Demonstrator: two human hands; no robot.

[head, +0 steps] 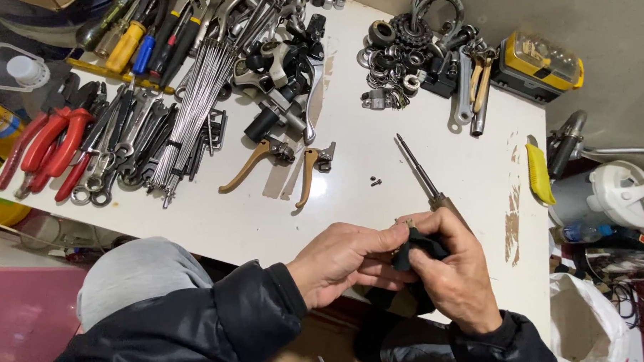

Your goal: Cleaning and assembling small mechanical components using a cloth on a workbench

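Screwdriver (427, 186) is what I track first — it lies on the white desk (378, 211) near the front edge, its long axis running from the tip, pointing toward the far left, down to the handle, which disappears under my right hand (456, 273). That hand is plainly the nearer one; its fingers are curled around a small black part (418, 247) right at the handle's end, and I cannot tell whether they also grip the handle. My left hand (347, 264) comes in from the left, thumb and fingertips pinched on the same black part, touching the right hand. Two tiny dark screws (375, 181) sit on the desk just left of the shaft — apart from both hands.
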